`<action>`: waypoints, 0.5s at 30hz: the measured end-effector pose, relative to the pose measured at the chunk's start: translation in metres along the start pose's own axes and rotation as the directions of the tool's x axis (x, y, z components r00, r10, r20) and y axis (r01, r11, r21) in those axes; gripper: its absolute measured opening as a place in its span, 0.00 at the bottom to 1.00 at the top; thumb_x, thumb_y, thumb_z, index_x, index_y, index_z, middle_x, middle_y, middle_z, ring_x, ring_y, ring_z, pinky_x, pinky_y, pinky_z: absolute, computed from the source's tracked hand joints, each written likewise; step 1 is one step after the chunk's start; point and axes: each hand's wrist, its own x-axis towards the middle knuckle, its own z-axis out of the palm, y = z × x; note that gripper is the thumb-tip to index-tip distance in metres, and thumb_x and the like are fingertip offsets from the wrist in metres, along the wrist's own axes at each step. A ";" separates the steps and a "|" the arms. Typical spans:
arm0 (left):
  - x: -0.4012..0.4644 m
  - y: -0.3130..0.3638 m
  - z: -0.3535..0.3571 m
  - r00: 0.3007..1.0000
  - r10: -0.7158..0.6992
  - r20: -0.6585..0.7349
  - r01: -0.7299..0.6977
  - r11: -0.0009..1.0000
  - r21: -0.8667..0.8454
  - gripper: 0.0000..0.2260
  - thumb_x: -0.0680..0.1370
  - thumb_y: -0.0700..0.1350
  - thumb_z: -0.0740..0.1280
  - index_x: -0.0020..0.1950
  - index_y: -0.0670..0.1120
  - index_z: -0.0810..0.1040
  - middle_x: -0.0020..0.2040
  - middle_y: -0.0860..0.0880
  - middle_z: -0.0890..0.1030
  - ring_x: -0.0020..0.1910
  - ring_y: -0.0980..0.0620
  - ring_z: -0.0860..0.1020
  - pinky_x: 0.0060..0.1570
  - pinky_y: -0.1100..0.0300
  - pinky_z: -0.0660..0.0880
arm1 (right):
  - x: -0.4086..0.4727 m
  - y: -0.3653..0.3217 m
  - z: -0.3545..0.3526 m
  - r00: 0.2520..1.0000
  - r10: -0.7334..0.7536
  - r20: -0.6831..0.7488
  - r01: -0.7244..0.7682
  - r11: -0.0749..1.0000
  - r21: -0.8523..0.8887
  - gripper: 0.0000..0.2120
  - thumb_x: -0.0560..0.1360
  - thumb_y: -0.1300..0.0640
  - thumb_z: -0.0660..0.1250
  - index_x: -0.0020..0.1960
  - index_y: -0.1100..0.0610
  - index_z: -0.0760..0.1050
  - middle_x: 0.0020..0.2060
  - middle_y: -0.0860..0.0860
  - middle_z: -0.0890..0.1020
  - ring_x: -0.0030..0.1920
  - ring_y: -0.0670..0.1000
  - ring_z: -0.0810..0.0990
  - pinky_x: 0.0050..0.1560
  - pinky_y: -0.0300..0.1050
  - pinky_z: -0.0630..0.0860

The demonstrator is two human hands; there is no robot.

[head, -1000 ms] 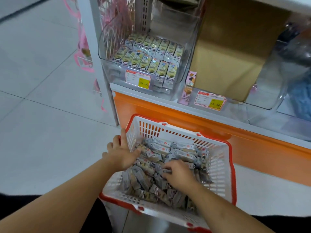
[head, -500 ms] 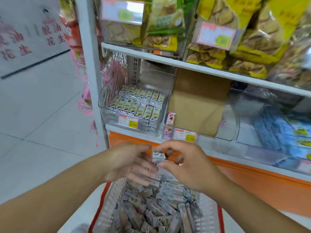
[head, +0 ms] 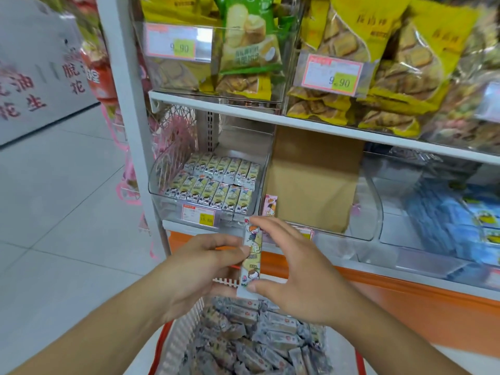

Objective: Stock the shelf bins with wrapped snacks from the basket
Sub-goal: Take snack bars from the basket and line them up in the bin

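A: Holding one wrapped snack (head: 251,257) upright, the person is pinching it between both hands above the basket (head: 186,331). The left hand (head: 197,269) is pressing fingertips against its left edge; the right hand (head: 295,269) is gripping it with thumb at the bottom end and fingers near the top. Both grips are closed on that one bar.

B: How far along is the stocking looking?

A: Barely started, I'd judge. The basket is lying heaped with wrapped bars, so nearly everything is still waiting to go up. The clear bin (head: 208,185) at the left end of the lower shelf is already carrying two neat rows of bars that look like the same kind, with room remaining behind them and above.

B: And the neighbouring bin?

A: A brown cardboard box (head: 313,180) is filling it, with one pink bar (head: 270,204) standing at its front left corner.

B: Is anything reading clearly?

A: Price tags are. The lower bin's tag (head: 198,215) is showing what looks like 15.80; two tags on the upper shelf (head: 178,41) (head: 335,74) are each showing 9.90. The bar's wrapper is carrying cartoon children and Chinese characters I cannot make out. Red Chinese lettering on the wall (head: 27,85) at far left is blurring too much to read with confidence.
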 end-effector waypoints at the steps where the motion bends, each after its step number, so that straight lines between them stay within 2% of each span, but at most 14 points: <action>1: 0.000 0.001 0.000 1.000 0.000 0.000 0.000 1.000 -0.013 0.14 0.78 0.45 0.75 0.62 0.44 0.81 0.50 0.42 0.85 0.44 0.45 0.83 0.38 0.54 0.81 | 0.002 0.000 0.001 1.000 0.005 0.014 -0.004 1.000 -0.017 0.46 0.74 0.43 0.78 0.81 0.31 0.52 0.77 0.25 0.55 0.78 0.33 0.55 0.78 0.43 0.60; 3: -0.002 0.004 0.000 1.000 -0.005 0.000 0.005 0.999 -0.044 0.12 0.79 0.43 0.74 0.61 0.42 0.82 0.48 0.40 0.85 0.42 0.45 0.83 0.37 0.54 0.81 | 0.005 -0.001 0.004 1.000 0.011 0.022 -0.010 0.999 -0.040 0.47 0.73 0.41 0.78 0.81 0.32 0.51 0.77 0.25 0.54 0.79 0.32 0.53 0.79 0.44 0.59; 6: -0.005 0.013 -0.005 1.000 -0.005 0.008 0.005 1.000 -0.031 0.06 0.80 0.43 0.72 0.55 0.44 0.85 0.45 0.44 0.85 0.41 0.47 0.82 0.39 0.54 0.81 | 0.009 -0.006 0.006 0.998 0.054 -0.010 -0.054 0.998 -0.021 0.46 0.72 0.40 0.78 0.78 0.27 0.51 0.76 0.24 0.56 0.78 0.32 0.55 0.79 0.46 0.60; 8: 0.000 0.023 -0.015 0.999 0.033 -0.003 -0.033 0.996 0.080 0.08 0.83 0.47 0.68 0.58 0.46 0.85 0.51 0.46 0.87 0.46 0.47 0.85 0.46 0.52 0.83 | 0.017 -0.014 0.004 0.994 0.106 -0.036 -0.105 0.994 0.010 0.45 0.72 0.38 0.78 0.76 0.24 0.52 0.75 0.24 0.58 0.77 0.35 0.58 0.77 0.47 0.63; 9: 0.005 0.028 -0.025 0.995 0.089 -0.053 -0.075 0.973 0.219 0.09 0.84 0.49 0.67 0.60 0.49 0.84 0.55 0.49 0.87 0.50 0.49 0.86 0.52 0.51 0.83 | 0.025 -0.019 0.002 0.991 0.123 -0.047 -0.122 0.992 0.018 0.44 0.72 0.38 0.78 0.76 0.24 0.52 0.76 0.25 0.58 0.77 0.36 0.60 0.75 0.46 0.64; 10: 0.013 0.033 -0.038 0.975 0.186 -0.118 -0.124 0.906 0.405 0.11 0.85 0.52 0.65 0.63 0.53 0.82 0.59 0.54 0.85 0.56 0.52 0.84 0.60 0.52 0.80 | 0.035 -0.023 0.000 0.990 0.126 -0.059 -0.125 0.992 0.018 0.43 0.72 0.37 0.77 0.76 0.25 0.53 0.76 0.27 0.59 0.76 0.37 0.60 0.73 0.46 0.64; 11: 0.021 0.038 -0.055 0.936 0.317 -0.152 -0.166 0.778 0.605 0.13 0.85 0.55 0.63 0.68 0.56 0.79 0.64 0.58 0.82 0.62 0.56 0.80 0.67 0.54 0.75 | 0.050 -0.027 -0.002 0.990 0.117 -0.074 -0.116 0.993 0.013 0.43 0.72 0.37 0.77 0.77 0.27 0.53 0.77 0.28 0.60 0.75 0.37 0.61 0.72 0.45 0.64; 12: 0.028 0.042 -0.072 0.887 0.442 -0.134 -0.179 0.597 0.782 0.17 0.85 0.57 0.61 0.73 0.57 0.75 0.70 0.60 0.77 0.69 0.57 0.75 0.71 0.56 0.70 | 0.068 -0.031 -0.003 0.991 0.103 -0.090 -0.103 0.995 0.003 0.42 0.73 0.37 0.77 0.78 0.29 0.54 0.77 0.30 0.61 0.75 0.39 0.62 0.72 0.45 0.65; 13: 0.036 0.045 -0.090 0.848 0.525 -0.076 -0.172 0.408 0.897 0.21 0.85 0.59 0.58 0.78 0.58 0.69 0.76 0.59 0.71 0.75 0.56 0.69 0.74 0.57 0.65 | 0.089 -0.034 -0.004 0.990 0.093 -0.106 -0.095 0.995 -0.010 0.42 0.73 0.37 0.76 0.79 0.32 0.55 0.78 0.34 0.63 0.75 0.41 0.63 0.73 0.47 0.66; 14: 0.045 0.045 -0.107 0.837 0.546 -0.008 -0.154 0.251 0.956 0.26 0.84 0.63 0.53 0.81 0.58 0.63 0.80 0.58 0.64 0.79 0.55 0.62 0.77 0.55 0.61 | 0.112 -0.033 -0.004 0.989 0.088 -0.120 -0.091 0.996 -0.023 0.43 0.73 0.38 0.76 0.80 0.36 0.55 0.78 0.37 0.64 0.77 0.43 0.64 0.75 0.48 0.66; 15: 0.053 0.044 -0.123 0.855 0.518 0.040 -0.131 0.140 0.981 0.30 0.82 0.67 0.46 0.83 0.60 0.55 0.83 0.57 0.57 0.82 0.54 0.55 0.80 0.52 0.57 | 0.138 -0.031 -0.002 0.988 0.087 -0.125 -0.093 0.995 -0.039 0.44 0.73 0.38 0.76 0.81 0.39 0.55 0.79 0.41 0.65 0.77 0.46 0.65 0.76 0.50 0.66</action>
